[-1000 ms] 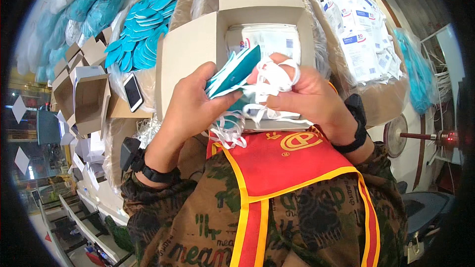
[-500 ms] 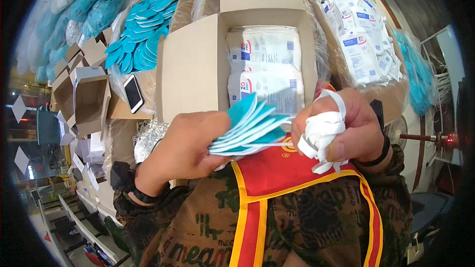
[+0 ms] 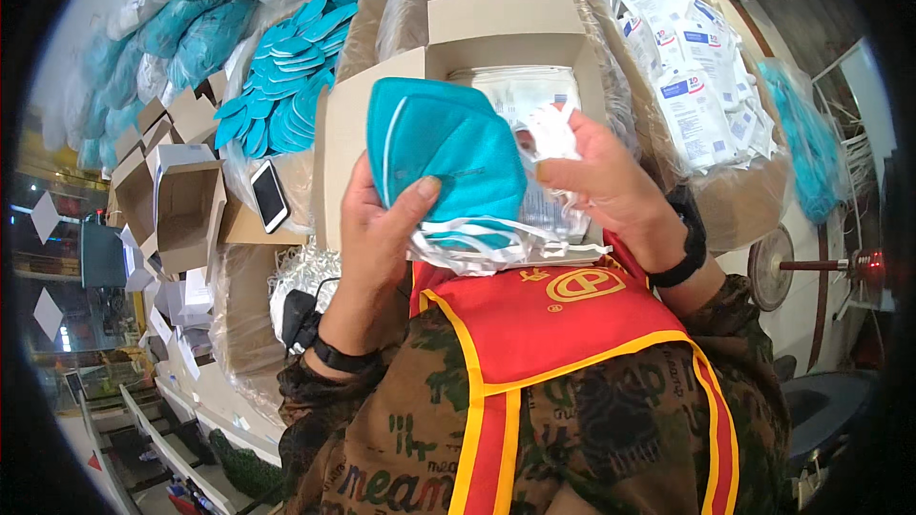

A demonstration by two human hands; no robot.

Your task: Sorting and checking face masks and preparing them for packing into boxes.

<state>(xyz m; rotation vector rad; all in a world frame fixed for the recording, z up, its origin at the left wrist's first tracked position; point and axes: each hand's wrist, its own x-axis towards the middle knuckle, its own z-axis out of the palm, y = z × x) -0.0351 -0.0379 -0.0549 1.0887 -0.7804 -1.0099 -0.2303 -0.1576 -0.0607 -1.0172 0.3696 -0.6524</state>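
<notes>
My left hand (image 3: 377,238) grips a stack of folded teal face masks (image 3: 448,148), thumb across the front one. The top mask faces up flat, with a white seam along its left edge; how many lie behind it is hidden. White elastic straps (image 3: 496,243) dangle in loops from the masks' lower edge. Just right of the stack, my right hand (image 3: 615,191) pinches a bunched clump of white elastic straps (image 3: 553,133). Behind both hands stands an open cardboard box (image 3: 506,17) holding flat white packets (image 3: 530,91), partly covered by the masks.
A heap of teal masks (image 3: 296,67) fills a lined carton at the left, near a phone (image 3: 269,196). Small cardboard boxes (image 3: 186,219) stand farther left. White printed packets (image 3: 692,86) pile in a carton at the right. Below the phone is a white strap pile (image 3: 301,277).
The mask stack has turned from edge-on to face-up and risen in front of the box. My right hand has moved up and left with the strap clump; more straps now hang below the masks.
</notes>
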